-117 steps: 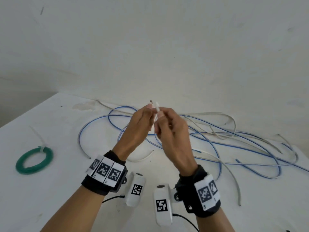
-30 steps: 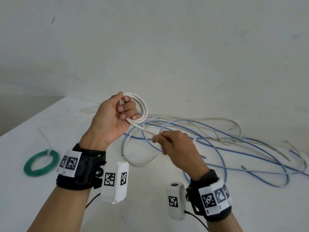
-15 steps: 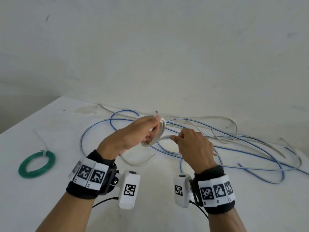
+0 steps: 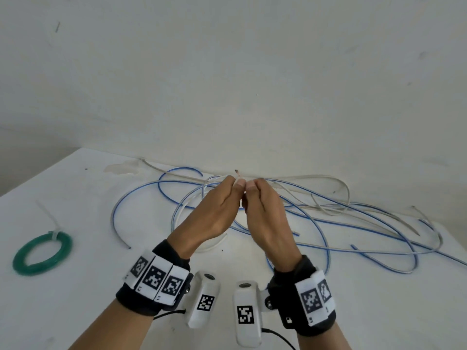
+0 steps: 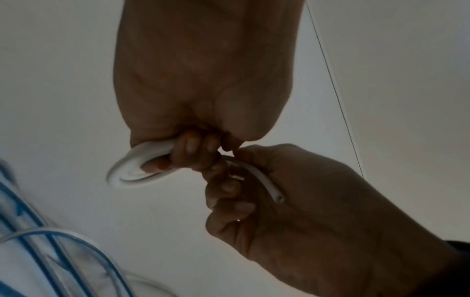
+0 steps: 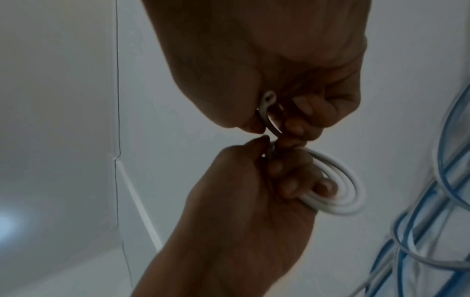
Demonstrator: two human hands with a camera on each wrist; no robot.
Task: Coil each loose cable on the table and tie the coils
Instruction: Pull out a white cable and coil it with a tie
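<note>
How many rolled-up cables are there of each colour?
Green coil: 1, lying tied on the table.
White coil: 1, gripped by the left hand, its loose end pinched by the right hand.
Total: 2 coils.

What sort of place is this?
Probably a bare workroom or recording setup: a plain white table against a blank white wall, with tangled blue and white cables and a tied green cable coil.

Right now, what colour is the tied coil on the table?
Green, clearest in the head view.
</note>
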